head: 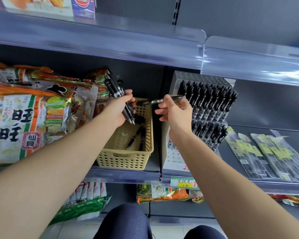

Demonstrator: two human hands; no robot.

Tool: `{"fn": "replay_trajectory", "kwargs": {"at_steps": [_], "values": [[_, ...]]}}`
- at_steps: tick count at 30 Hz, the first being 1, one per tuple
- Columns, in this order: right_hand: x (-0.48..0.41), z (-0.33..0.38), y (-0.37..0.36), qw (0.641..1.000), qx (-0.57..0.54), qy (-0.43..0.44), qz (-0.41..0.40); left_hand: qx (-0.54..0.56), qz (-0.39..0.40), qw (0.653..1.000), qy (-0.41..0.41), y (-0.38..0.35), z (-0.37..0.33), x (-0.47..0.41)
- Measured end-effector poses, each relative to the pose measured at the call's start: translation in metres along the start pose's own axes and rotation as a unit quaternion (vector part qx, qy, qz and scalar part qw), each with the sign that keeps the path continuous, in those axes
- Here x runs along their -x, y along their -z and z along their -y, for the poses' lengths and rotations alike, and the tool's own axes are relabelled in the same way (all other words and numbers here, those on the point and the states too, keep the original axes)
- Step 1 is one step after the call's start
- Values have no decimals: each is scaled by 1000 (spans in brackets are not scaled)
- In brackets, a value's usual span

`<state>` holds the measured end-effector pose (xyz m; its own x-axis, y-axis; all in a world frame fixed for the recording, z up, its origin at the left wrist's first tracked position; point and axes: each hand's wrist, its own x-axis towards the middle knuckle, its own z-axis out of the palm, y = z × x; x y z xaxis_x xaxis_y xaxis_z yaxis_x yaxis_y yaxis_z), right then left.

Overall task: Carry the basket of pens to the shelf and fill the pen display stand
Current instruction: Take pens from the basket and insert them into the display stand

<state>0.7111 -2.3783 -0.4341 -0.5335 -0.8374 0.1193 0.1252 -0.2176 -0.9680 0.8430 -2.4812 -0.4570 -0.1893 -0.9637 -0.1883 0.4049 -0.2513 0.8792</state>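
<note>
- The left hand (118, 109) was curled round a bundle of slim black plastic click pens (116, 91), tips down over the beige perforated plastic basket (124, 160) on the grey metal shelf (154, 161).
- The right hand (175, 114) pinched a single black pen (162, 100) at mid-barrel, thumb against forefinger, other fingers loosely spread.
- That pen lay roughly level, just beside the tiered perforated pen display stand (202, 78).
- Judgement: the pens are light, rigid and smooth and are best gripped at the barrel.
- A few loose pens (134, 138) lay in the basket.
</note>
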Motion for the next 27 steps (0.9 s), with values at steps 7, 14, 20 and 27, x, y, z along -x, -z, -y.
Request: {"fn": "replay_trajectory", "kwargs": {"at_steps": [7,14,20,27], "values": [[6,10,6,999,15,-30,35,11,93,995,23,-11,10,24],[14,0,23,983,141,-34,110,3,199,978,62,-31,20,53],[19,-2,46,960,259,26,101,-12,185,979,85,-48,31,75],[24,11,68,980,175,88,35,-167,221,960,39,-60,50,93]]}}
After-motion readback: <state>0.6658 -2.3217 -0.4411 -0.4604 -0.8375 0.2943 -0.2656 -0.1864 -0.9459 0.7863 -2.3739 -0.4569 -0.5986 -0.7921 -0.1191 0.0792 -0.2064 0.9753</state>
